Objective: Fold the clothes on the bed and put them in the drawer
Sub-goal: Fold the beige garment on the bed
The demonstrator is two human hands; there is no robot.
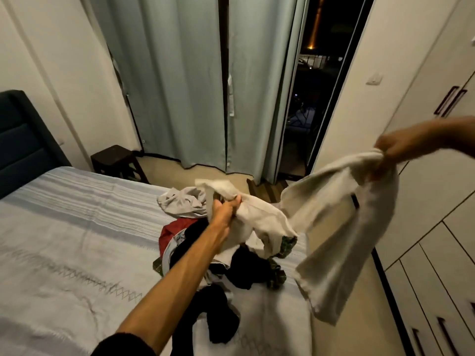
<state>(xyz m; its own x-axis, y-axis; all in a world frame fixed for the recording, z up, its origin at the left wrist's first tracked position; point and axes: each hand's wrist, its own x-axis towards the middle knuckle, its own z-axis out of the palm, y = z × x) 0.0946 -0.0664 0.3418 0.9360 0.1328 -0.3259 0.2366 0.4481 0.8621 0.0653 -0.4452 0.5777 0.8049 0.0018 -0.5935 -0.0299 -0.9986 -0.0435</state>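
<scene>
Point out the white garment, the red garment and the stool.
white garment (334, 201): head view, on the hanging cloth between the hands.
red garment (169, 231): head view, on its exposed left edge.
stool (113, 152): head view, on its top.

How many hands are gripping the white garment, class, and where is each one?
2. The left hand grips one end of the white garment above the clothes pile on the bed. The right hand holds the other end raised beside the wardrobe.
</scene>
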